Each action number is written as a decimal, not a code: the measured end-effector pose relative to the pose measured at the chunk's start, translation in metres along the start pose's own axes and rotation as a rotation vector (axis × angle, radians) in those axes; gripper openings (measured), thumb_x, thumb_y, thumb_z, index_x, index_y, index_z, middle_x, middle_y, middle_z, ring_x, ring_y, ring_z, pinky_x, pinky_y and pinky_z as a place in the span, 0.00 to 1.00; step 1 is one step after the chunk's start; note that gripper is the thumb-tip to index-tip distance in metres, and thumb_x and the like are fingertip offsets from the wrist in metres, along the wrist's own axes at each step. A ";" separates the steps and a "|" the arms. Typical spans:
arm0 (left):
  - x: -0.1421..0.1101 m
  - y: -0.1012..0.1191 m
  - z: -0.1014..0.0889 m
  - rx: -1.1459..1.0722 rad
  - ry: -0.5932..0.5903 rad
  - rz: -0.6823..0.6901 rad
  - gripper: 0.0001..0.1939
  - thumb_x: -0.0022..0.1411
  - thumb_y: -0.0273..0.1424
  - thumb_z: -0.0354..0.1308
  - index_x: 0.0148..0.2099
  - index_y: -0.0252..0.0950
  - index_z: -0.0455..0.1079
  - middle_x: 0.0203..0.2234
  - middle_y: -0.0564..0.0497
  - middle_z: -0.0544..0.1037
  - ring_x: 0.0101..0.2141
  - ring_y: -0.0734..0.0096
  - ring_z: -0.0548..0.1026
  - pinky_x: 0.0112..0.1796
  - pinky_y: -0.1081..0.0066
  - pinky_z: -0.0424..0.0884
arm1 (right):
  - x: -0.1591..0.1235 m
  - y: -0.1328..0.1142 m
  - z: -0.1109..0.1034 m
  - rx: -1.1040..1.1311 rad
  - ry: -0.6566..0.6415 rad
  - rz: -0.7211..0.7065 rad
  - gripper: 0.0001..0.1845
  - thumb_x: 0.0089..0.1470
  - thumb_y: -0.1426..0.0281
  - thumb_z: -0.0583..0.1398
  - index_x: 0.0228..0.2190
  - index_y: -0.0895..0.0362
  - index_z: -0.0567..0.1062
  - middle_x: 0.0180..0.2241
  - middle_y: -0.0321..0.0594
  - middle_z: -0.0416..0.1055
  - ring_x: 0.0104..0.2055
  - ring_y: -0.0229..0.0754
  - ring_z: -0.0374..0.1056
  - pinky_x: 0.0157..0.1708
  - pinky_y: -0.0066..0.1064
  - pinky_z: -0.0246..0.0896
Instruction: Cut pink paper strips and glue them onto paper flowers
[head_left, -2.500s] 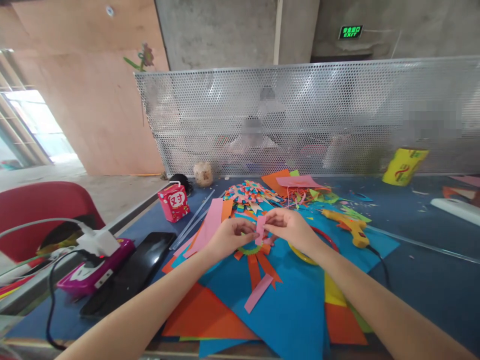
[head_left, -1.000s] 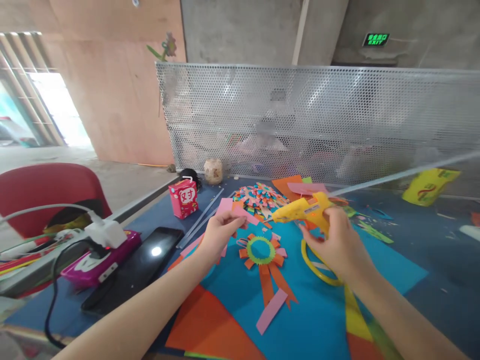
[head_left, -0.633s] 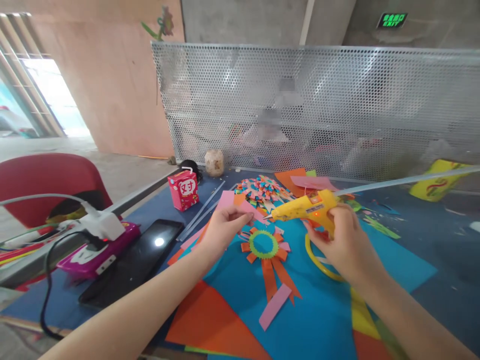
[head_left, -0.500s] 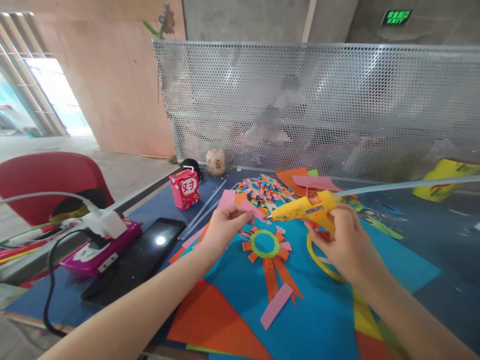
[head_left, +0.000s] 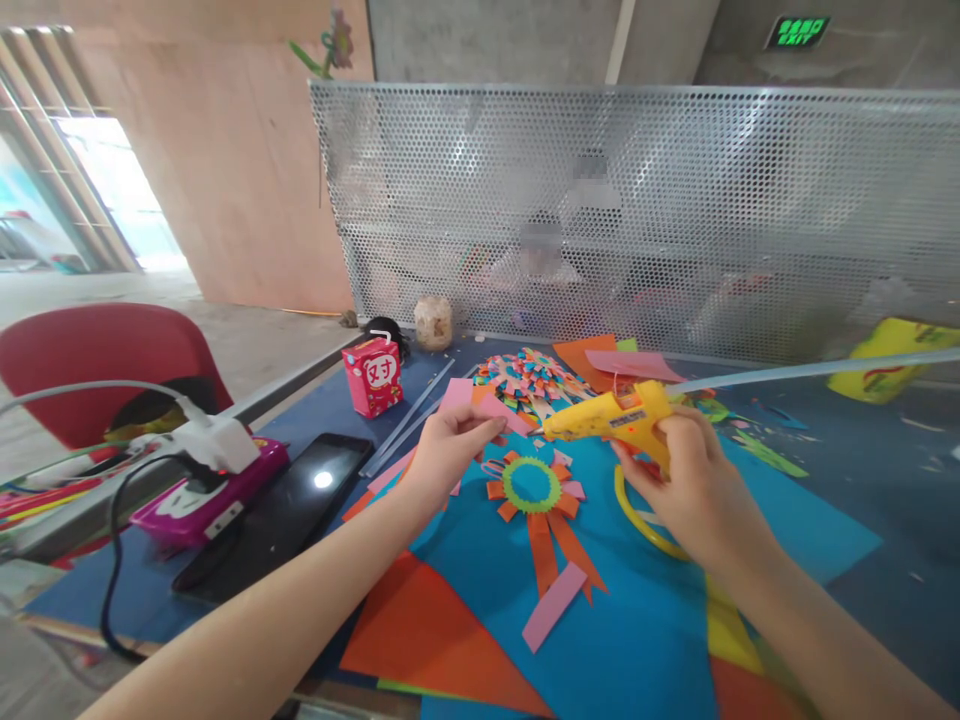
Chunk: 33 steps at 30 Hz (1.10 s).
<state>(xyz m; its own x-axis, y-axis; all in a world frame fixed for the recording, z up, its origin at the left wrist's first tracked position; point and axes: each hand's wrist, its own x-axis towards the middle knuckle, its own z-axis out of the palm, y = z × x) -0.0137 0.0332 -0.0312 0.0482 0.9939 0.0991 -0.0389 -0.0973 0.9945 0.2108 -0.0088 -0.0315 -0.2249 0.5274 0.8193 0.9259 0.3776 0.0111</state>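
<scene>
My left hand [head_left: 454, 440] pinches a pink paper strip [head_left: 511, 413] between thumb and fingertips. In my right hand [head_left: 694, 475] is a yellow glue gun [head_left: 600, 413], its nozzle pointing left at the strip's end; whether it touches cannot be made out. A long clear glue stick [head_left: 795, 372] sticks out of the gun's back. Below lies a paper rosette with a scalloped green ring [head_left: 556, 487], orange and pink loops, and two orange tails [head_left: 543, 560]. Another pink strip [head_left: 553, 608] rests nearer me on the blue sheet [head_left: 637, 630]. A yellow curved handle [head_left: 651, 540] lies beneath my right hand.
A pile of small paper pieces [head_left: 525, 375] lies behind my hands. To the left are a phone [head_left: 277, 525], a purple power strip [head_left: 225, 495] with cables, and a red drink carton [head_left: 373, 378]. Perforated metal panel [head_left: 637, 220] closes the table's back; people show through it.
The view has shifted very slightly. Both hands hold nearly the same positions, with the strip and glue gun still in them.
</scene>
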 end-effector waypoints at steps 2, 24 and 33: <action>0.000 0.001 0.000 0.007 0.002 -0.001 0.07 0.45 0.32 0.60 0.26 0.32 0.71 0.19 0.52 0.74 0.23 0.76 0.70 0.20 0.78 0.59 | 0.000 0.000 0.000 -0.012 0.003 0.005 0.09 0.52 0.66 0.53 0.32 0.55 0.57 0.37 0.48 0.62 0.35 0.46 0.66 0.24 0.31 0.64; -0.003 0.005 0.000 0.019 0.013 -0.022 0.09 0.45 0.34 0.61 0.26 0.32 0.70 0.19 0.51 0.74 0.23 0.77 0.69 0.21 0.78 0.59 | 0.000 -0.001 -0.002 -0.001 0.052 -0.045 0.09 0.51 0.66 0.54 0.31 0.56 0.56 0.37 0.50 0.62 0.36 0.48 0.66 0.25 0.32 0.66; -0.004 0.005 0.000 0.045 -0.010 -0.017 0.09 0.46 0.34 0.60 0.26 0.32 0.69 0.20 0.50 0.74 0.24 0.75 0.70 0.21 0.77 0.60 | 0.000 -0.003 -0.003 0.031 0.046 -0.024 0.09 0.52 0.66 0.54 0.31 0.56 0.57 0.37 0.50 0.62 0.38 0.50 0.65 0.26 0.34 0.66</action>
<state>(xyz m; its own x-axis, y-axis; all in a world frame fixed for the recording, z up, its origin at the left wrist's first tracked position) -0.0138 0.0291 -0.0270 0.0580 0.9949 0.0820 0.0070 -0.0825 0.9966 0.2091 -0.0122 -0.0293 -0.2321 0.4824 0.8447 0.9103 0.4137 0.0138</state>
